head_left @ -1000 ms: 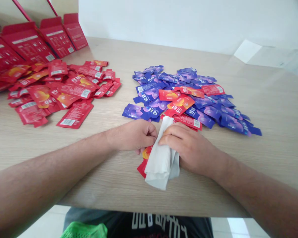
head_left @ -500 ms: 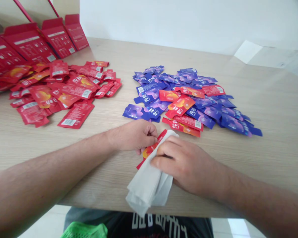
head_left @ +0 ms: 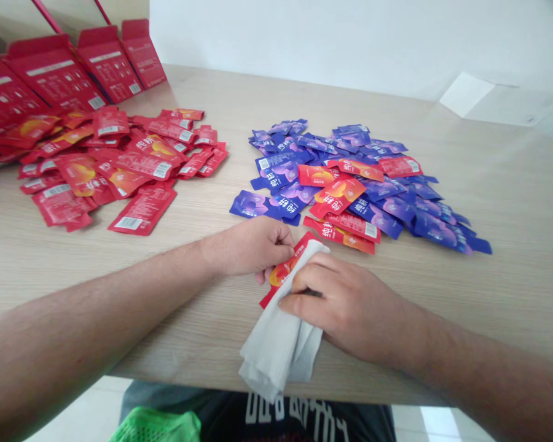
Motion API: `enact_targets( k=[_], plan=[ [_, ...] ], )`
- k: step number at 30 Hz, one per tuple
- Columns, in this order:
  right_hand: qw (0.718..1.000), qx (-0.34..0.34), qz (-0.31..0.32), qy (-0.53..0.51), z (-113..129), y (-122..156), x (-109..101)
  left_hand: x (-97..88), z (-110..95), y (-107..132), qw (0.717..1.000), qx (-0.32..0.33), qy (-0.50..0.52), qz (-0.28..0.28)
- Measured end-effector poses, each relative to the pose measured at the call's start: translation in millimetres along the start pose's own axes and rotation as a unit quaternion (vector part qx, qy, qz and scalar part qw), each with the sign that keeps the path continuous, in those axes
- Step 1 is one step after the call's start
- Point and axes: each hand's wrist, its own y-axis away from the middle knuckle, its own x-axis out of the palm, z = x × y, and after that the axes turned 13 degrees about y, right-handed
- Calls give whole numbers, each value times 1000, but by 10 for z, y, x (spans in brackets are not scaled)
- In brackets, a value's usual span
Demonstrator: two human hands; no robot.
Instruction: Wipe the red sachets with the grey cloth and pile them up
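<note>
Fingers of my left hand (head_left: 280, 244) curl closed, their tips appearing to pinch the upper edge of a red sachet (head_left: 280, 276) printed with an orange fruit picture, its lower corner showing below my hand and its far tip poking out past the cloth. Fingers of my right hand (head_left: 306, 288) are bent and closed, thumb alongside, pressing a folded white cloth (head_left: 276, 344) onto the sachet; the cloth lies on the light wood-grain tabletop (head_left: 502, 202) and droops over its near edge. Sachet location: between both hands, near the table's near edge, partly under the cloth. Item: one loose heap of red sachets (head_left: 115, 166) on the left, unboxed. Item: one heap of blue-purple sachets (head_left: 396, 209) ahead of my right hand, with several more red sachets (head_left: 338, 196) lying on and against it, the nearest just beyond my right fingertips. Item: open red cartons (head_left: 55, 73) standing in a row at the far left, behind the red heap, with no sachet showing inside any of them
</note>
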Motion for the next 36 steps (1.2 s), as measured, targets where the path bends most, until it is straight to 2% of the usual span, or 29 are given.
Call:
enact_targets(
  k=[5, 8, 10, 14, 18, 23, 28, 33, 36],
  plan=[
    [1000, -22, -10, -1, -18, -20, 41, 5, -13, 2, 1000, 5, 4, 5],
    [998, 38, -51, 8, -66, -41, 65, 8, 0, 0, 1000, 7, -2, 6],
    [997, 54, -62, 9, -88, -48, 72, 9, 12, -2, 1000, 7, -6, 6],
    [999, 1, -49, 4, -81, -54, 64, 4, 26, -4, 1000, 7, -6, 10],
    [996, 59, -64, 6, -71, -55, 73, 0, 31, -6, 1000, 14, -11, 0],
    [998, 19, -57, 4, -96, -43, 97, 5, 39, -10, 1000, 12, -1, 13],
    [995, 78, -67, 11, -134, -21, 92, 3, 27, -5, 1000, 14, -15, -2],
    [999, -3, -49, 1, -127, -16, 53, 14, 48, -5, 1000, 12, -12, 16],
    [997, 54, -50, 2, -219, 24, 59, 17, 62, -8, 1000, 12, -6, 4]
  ],
)
